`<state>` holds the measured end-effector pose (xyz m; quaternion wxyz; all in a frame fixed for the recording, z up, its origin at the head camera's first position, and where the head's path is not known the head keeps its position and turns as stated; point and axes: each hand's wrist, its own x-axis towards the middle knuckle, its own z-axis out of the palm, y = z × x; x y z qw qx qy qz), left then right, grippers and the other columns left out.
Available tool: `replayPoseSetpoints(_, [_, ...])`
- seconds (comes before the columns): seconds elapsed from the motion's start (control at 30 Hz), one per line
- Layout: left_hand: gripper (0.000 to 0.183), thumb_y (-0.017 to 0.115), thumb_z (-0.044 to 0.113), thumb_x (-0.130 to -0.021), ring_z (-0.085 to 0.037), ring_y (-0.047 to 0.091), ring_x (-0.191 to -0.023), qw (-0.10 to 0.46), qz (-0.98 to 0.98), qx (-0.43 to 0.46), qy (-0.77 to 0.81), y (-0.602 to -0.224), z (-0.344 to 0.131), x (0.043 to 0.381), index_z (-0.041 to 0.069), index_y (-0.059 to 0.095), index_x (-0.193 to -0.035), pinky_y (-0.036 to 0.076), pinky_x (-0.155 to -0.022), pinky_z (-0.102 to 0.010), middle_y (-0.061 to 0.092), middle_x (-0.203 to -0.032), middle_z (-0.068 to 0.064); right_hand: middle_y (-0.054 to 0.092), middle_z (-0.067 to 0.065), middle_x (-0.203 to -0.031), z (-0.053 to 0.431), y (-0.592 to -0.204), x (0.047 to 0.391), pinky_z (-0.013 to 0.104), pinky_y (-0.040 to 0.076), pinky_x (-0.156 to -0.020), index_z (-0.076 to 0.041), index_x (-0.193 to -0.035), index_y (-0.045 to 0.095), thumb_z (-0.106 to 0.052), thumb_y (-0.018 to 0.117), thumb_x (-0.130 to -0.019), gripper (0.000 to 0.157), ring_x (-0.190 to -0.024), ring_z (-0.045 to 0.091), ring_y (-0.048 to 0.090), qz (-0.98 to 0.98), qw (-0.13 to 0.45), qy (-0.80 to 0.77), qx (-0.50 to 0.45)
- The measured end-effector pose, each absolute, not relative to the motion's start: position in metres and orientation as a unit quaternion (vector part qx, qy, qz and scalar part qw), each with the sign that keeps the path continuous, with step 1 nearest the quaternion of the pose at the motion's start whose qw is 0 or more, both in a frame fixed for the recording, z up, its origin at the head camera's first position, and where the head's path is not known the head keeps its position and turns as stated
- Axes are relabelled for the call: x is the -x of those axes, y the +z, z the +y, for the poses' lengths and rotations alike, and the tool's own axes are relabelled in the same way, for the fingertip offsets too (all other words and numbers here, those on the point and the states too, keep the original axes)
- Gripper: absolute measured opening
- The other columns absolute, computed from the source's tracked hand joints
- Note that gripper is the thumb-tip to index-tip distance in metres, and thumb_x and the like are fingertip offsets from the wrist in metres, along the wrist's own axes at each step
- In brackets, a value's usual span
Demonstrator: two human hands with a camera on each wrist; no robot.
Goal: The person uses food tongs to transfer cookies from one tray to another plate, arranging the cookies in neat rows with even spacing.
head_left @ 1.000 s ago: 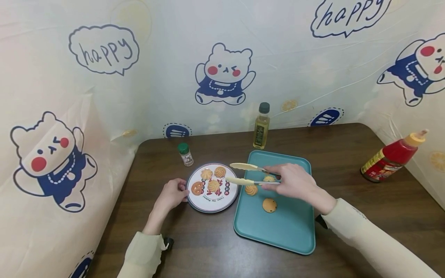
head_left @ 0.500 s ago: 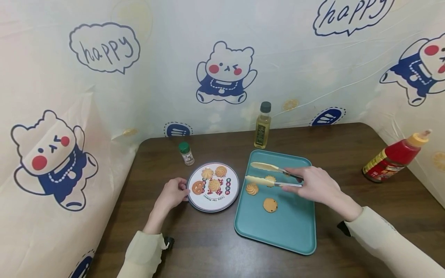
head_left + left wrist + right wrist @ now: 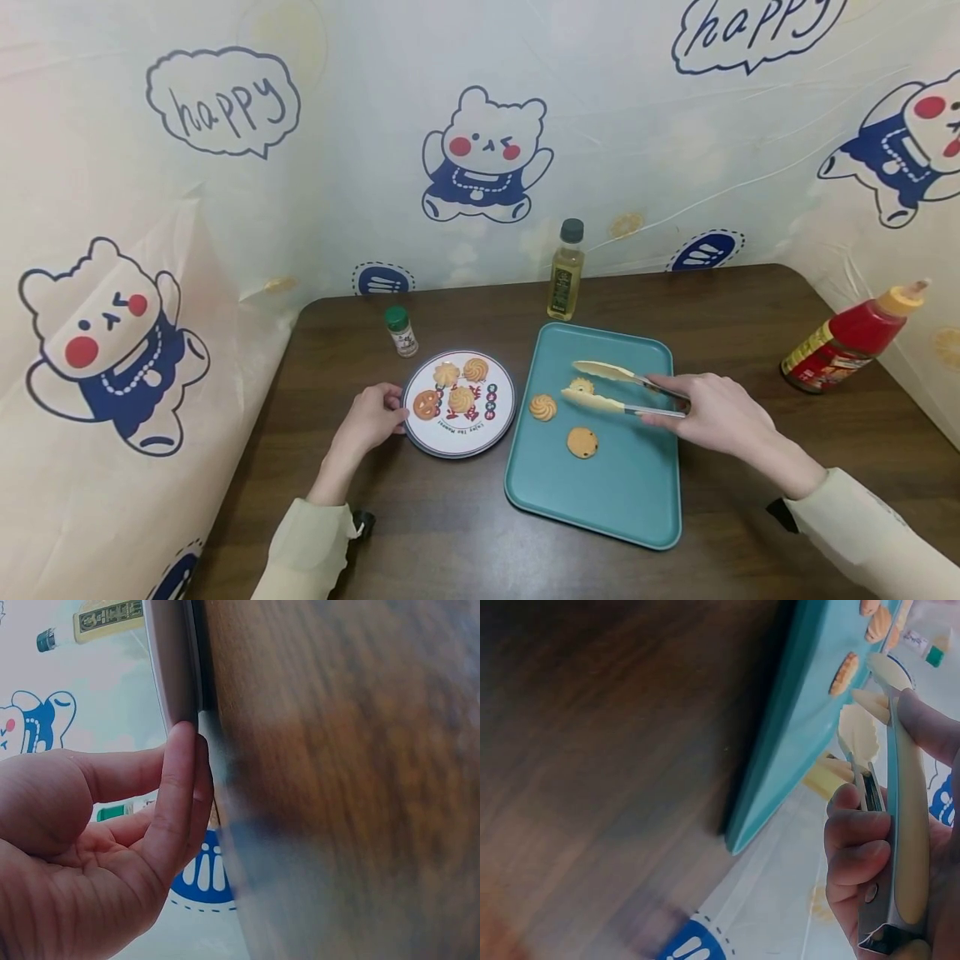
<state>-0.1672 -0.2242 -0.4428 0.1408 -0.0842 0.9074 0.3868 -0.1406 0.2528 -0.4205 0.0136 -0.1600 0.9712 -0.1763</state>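
In the head view my left hand (image 3: pixel 375 411) pinches the left rim of a white printed plate (image 3: pixel 431 433). Swirl cookies (image 3: pixel 476 371) and a pretzel-shaped cookie (image 3: pixel 427 406) lie on it. My right hand (image 3: pixel 716 414) grips metal tongs (image 3: pixel 909 825) with cream tips, spread apart over a teal tray (image 3: pixel 600 500). Between the tips, in the head view, appears a small cookie (image 3: pixel 582 385), partly covered by the lower tip. A swirl cookie (image 3: pixel 543 407) and a round cookie with dark bits (image 3: pixel 582 442) also lie on the tray.
A green-capped shaker (image 3: pixel 402 332) stands behind the plate. Behind the tray is an oil bottle (image 3: pixel 566 271), and a red sauce bottle (image 3: pixel 843 342) stands at the far right. A printed sheet (image 3: pixel 337 167) hangs behind the dark wooden table (image 3: pixel 420 533).
My right hand has drawn the spread tongs rightward, from the plate's right edge to over the tray's small cookie. My left hand stays at the plate rim.
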Motion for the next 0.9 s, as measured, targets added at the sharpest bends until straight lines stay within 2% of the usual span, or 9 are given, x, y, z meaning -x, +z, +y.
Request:
replayPoseSetpoints(0.2, [0.042, 0.068, 0.003, -0.093, -0.02, 0.064, -0.076, 0.143, 0.907, 0.085, 0.387, -0.442, -0.224, 0.168, -0.009, 0.052, -0.13, 0.06, -0.07, -0.03, 0.057, -0.1, -0.018, 0.037, -0.005, -0.058, 0.259, -0.425, 0.136, 0.025, 0.023, -0.043, -0.011, -0.133, 0.065, -0.056, 0.075, -0.082, 0.069, -0.048, 0.01, 0.034, 0.972, 0.019, -0.175, 0.156])
replayPoseSetpoints(0.47, [0.042, 0.068, 0.002, -0.093, -0.02, 0.064, -0.075, 0.142, 0.906, 0.084, 0.389, -0.443, -0.224, 0.168, -0.009, 0.052, -0.13, 0.06, -0.07, -0.031, 0.056, -0.1, -0.018, 0.036, -0.006, -0.057, 0.264, -0.428, 0.134, 0.025, 0.024, -0.043, -0.01, -0.132, 0.066, -0.067, 0.069, -0.081, 0.076, -0.048, 0.009, 0.033, 0.972, 0.019, -0.174, 0.156])
replayPoseSetpoints(0.9, [0.04, 0.067, 0.001, -0.093, -0.02, 0.064, -0.074, 0.139, 0.906, 0.085, 0.391, -0.442, -0.223, 0.167, -0.011, 0.052, -0.129, 0.06, -0.066, -0.03, 0.056, -0.099, -0.018, 0.035, -0.006, -0.058, 0.266, -0.431, 0.132, 0.025, 0.025, -0.042, -0.009, -0.131, 0.066, -0.062, 0.07, -0.083, 0.071, -0.047, 0.009, 0.032, 0.971, 0.022, -0.181, 0.151])
